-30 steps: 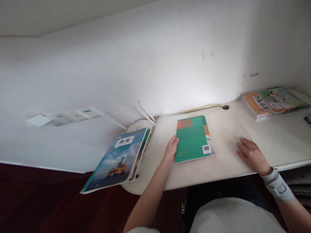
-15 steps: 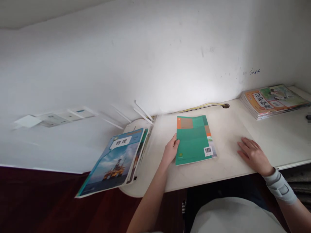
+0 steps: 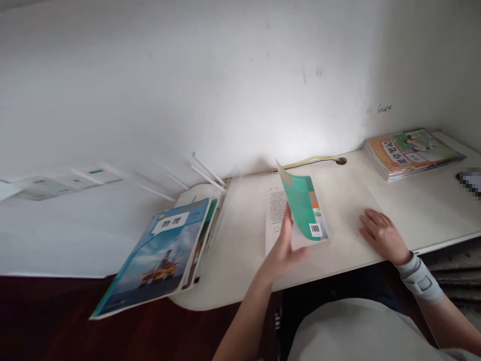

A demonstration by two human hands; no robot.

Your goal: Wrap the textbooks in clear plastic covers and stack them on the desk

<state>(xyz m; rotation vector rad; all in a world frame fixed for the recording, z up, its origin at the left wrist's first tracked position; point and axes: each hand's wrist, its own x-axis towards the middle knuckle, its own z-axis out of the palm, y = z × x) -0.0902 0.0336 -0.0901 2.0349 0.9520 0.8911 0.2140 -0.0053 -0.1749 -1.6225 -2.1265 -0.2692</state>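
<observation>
A green textbook (image 3: 300, 200) lies on the white desk (image 3: 240, 265), its back cover bent upward on the left and a printed page (image 3: 275, 215) showing beneath. My left hand (image 3: 280, 250) is at the book's left side, fingers up against the underside of the raised cover and thumb stretched away to the right; the fingertips are partly hidden. To the right of the book, my right hand (image 3: 383, 235) rests flat on the desk, fingers stretched out, holding nothing. A grey wrist brace (image 3: 423, 278) wraps that wrist.
Several books, topped by a blue physics textbook (image 3: 161, 260), overhang the desk's left end beside white rods (image 3: 206, 175). A stack of orange-covered books (image 3: 413, 153) stands at the back right. Cables (image 3: 311, 162) run along the wall to a hole (image 3: 341, 161). A pixelated dark object (image 3: 469, 180) lies far right.
My left hand has lifted the left side of the back cover, baring a page; its thumb now points right, off the cover. My right hand stays on the desk. The view has shifted slightly right.
</observation>
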